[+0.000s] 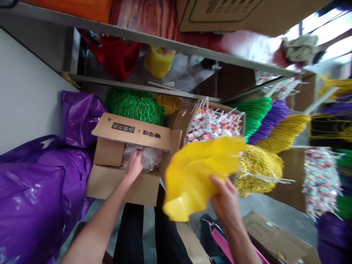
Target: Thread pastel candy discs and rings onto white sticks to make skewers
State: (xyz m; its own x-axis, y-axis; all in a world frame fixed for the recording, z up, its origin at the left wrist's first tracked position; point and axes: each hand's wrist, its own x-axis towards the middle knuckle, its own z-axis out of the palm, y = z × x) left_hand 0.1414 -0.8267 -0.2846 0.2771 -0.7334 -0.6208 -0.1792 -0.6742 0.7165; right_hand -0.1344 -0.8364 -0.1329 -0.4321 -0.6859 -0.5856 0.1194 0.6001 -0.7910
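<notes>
My left hand (pixel 136 161) reaches into an open cardboard box (pixel 123 184) and touches the clear plastic packaging (pixel 151 158) inside. Its fingertips are partly lost in the plastic, so I cannot see whether they grip anything. My right hand (pixel 227 198) is closed on the edge of a yellow plastic bag (pixel 189 179), which hangs flat and slightly blurred in the air. Behind the bag stands a box of wrapped lollipops (pixel 210 124), its lower part covered by the yellow sheet.
Purple bags (pixel 35 187) fill the left side. Green beads (pixel 134 106) lie behind the box, and yellow beads (pixel 260 168) hang at the right. A metal shelf edge (pixel 165 43) crosses above. Another cardboard box (pixel 275 234) sits low on the right.
</notes>
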